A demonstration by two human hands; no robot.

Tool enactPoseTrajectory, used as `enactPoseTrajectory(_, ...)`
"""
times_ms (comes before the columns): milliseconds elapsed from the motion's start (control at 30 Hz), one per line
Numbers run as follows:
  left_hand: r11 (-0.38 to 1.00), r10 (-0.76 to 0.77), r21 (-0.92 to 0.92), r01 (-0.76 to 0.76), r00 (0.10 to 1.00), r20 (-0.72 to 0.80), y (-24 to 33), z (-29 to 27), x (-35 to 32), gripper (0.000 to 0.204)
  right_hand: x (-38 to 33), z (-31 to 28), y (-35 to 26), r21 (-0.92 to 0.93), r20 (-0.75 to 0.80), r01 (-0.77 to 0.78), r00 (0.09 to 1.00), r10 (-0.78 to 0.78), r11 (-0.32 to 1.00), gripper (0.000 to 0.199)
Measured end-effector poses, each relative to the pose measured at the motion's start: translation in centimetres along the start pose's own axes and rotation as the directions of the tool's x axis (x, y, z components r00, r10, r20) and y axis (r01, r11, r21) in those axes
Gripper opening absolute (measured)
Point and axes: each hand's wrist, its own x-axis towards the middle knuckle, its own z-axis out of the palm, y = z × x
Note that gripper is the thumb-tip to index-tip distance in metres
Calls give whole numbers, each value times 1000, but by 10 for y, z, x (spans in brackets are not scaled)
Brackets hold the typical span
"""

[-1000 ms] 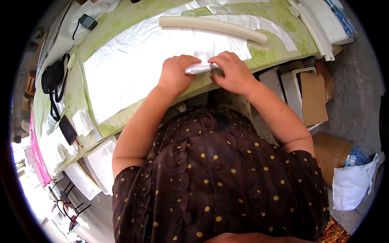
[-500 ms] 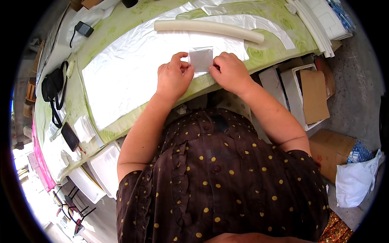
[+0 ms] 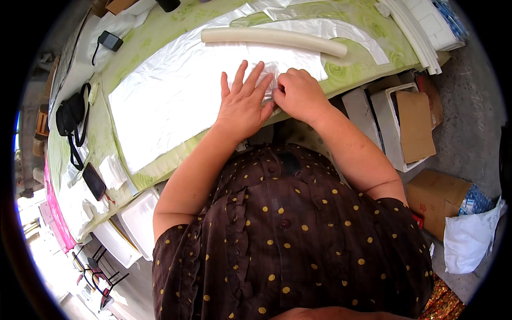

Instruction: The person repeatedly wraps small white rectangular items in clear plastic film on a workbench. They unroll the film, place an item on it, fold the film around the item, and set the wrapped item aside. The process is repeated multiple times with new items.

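Observation:
My left hand (image 3: 244, 101) is open, its fingers spread over a small square of clear plastic film (image 3: 271, 70) near the table's front edge. The film shows only in part, crinkled and shiny between my two hands. With its fingers closed, my right hand (image 3: 302, 95) pinches the film's right edge; the fingertips are partly hidden. Beneath lies a large sheet of white plastic (image 3: 165, 101), spread flat and curving away to the left. Beyond my hands a long cream-coloured tube (image 3: 274, 41) rests across the sheet.
A green patterned cloth (image 3: 149, 176) covers the table. To the left lie a black bag (image 3: 70, 113) with a strap, a dark phone-like slab (image 3: 94, 181) and a small black device (image 3: 110, 40). Cardboard boxes (image 3: 436, 200) and a white bag (image 3: 472, 240) stand on the floor at right.
My left hand has let go of the film's left edge, spread its fingers and moved right over it. The right hand has stayed nearly in place. The film has gone from flat to crinkled.

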Motion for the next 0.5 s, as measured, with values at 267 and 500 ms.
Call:
enactPoseTrajectory(267,998,-49,46,39,963,264,2,-10,14,64,1,-4,1,132,10,-40,999,39,990,55)
enactPoseTrajectory(500,990,-129,-31,140,966,224,-4,-11,8,72,18,-13,2,22,199,-81,977,75,996,65)
